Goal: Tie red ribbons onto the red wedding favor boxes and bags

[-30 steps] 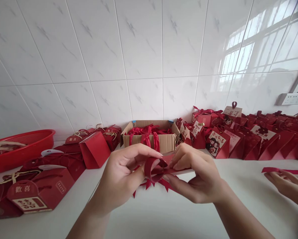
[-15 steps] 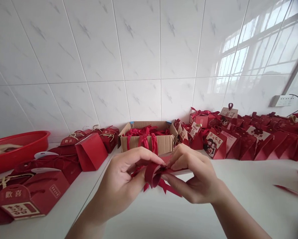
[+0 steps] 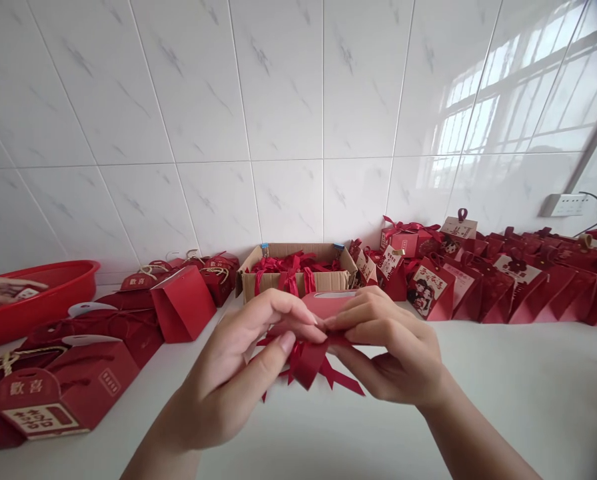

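Both of my hands work close together over the white tabletop. The curled fingertips of my left hand [image 3: 241, 373] press on a dark red strip [image 3: 308, 365], which looks like folded ribbon or a strap and hangs toward me in a loop. My right hand [image 3: 391, 347] grips a red folded card piece [image 3: 328, 304], its fingers on top and its thumb underneath. A pale oval shows on the card's far side. Red ribbon tails [image 3: 346, 381] with cut ends spread below the hands. My fingers hide where strip and card meet.
An open cardboard box [image 3: 273, 287] of red ribbons stands against the tiled wall. Red gift boxes [image 3: 98, 380] and a red basin [image 3: 78, 280] are on the left. Rows of red gift packs [image 3: 493, 293] line the right; a power socket [image 3: 563, 205] is on the wall.
The dark red strip has turned from an upright curl to a flatter loop hanging down. The card's far panel shows more. A red object at the right edge has almost left view.
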The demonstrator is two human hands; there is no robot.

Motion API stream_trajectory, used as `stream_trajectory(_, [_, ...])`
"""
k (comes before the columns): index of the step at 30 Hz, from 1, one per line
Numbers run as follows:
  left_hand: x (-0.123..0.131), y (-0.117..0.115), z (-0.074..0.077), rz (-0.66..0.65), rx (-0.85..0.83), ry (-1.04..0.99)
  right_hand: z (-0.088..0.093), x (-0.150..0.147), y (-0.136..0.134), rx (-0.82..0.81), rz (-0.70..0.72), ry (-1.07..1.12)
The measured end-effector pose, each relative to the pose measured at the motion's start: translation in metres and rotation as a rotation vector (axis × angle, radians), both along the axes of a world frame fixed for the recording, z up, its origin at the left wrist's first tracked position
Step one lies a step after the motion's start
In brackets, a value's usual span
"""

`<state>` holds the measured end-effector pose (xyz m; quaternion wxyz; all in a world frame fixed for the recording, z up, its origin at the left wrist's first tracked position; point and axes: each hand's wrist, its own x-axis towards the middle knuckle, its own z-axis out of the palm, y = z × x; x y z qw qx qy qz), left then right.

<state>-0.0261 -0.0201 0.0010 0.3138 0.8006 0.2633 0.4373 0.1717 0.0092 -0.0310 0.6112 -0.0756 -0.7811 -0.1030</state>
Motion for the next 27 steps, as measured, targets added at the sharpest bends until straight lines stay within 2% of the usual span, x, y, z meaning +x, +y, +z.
stream_trajectory(7, [0.004, 0.001, 0.0, 0.24, 0.041, -0.023, -0.006, -0.008, 0.005, 0.051, -0.06, 0.003])
stream_trajectory(10, [0.004, 0.005, 0.0, 0.292, 0.059, 0.037, -0.009, -0.01, 0.007, 0.072, -0.086, -0.02])
stream_trajectory(17, [0.006, 0.009, -0.001, 0.27, 0.142, 0.167, -0.009, -0.009, 0.008, 0.085, -0.123, 0.013])
stream_trajectory(20, [0.007, 0.007, 0.002, 0.249, 0.111, 0.244, -0.008, -0.008, 0.008, 0.079, -0.126, 0.012])
stream_trajectory(23, [0.007, 0.007, 0.002, 0.239, 0.064, 0.244, -0.008, -0.007, 0.008, 0.081, -0.125, 0.007])
stream_trajectory(27, [0.007, 0.008, 0.0, 0.242, 0.133, 0.202, -0.008, -0.006, 0.008, 0.077, -0.127, 0.012])
